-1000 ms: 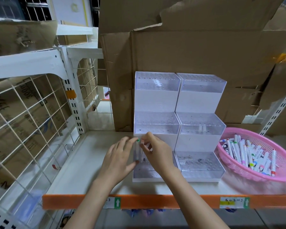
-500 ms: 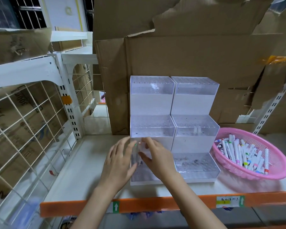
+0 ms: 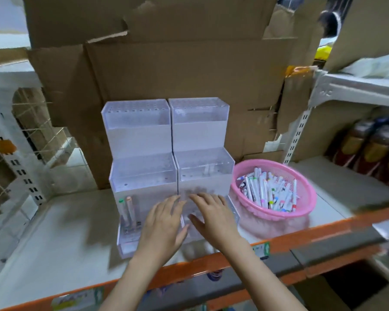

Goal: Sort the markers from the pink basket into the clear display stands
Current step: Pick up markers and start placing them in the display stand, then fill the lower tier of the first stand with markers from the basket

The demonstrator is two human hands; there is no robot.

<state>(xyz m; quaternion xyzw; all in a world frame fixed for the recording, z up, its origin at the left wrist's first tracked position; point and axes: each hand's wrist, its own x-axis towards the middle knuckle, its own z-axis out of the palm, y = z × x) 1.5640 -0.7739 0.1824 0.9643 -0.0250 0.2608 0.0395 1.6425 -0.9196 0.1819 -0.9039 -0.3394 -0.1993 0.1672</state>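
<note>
Two clear three-tier display stands sit side by side on the shelf, the left stand [image 3: 142, 176] and the right stand [image 3: 202, 173]. Two markers [image 3: 127, 212], one with a green cap and one with an orange cap, stand upright in the left stand's bottom tier. A pink basket [image 3: 305, 198] with several markers [image 3: 267, 189] lies right of the stands. My left hand [image 3: 164, 223] and my right hand [image 3: 211, 216] hover with spread fingers over the bottom tiers near the seam between the stands. Neither hand holds anything.
Cardboard boxes [image 3: 177, 75] stand behind the stands. The shelf has an orange front edge [image 3: 323, 234]. A white wire rack [image 3: 20, 158] borders the left. Dark bottles [image 3: 368, 151] stand on the neighbouring shelf at right, past a white upright [image 3: 296, 135].
Both hands have let go of the markers, which now stand in the left stand's bottom tier, and moved right toward the seam. The view has swung to the right.
</note>
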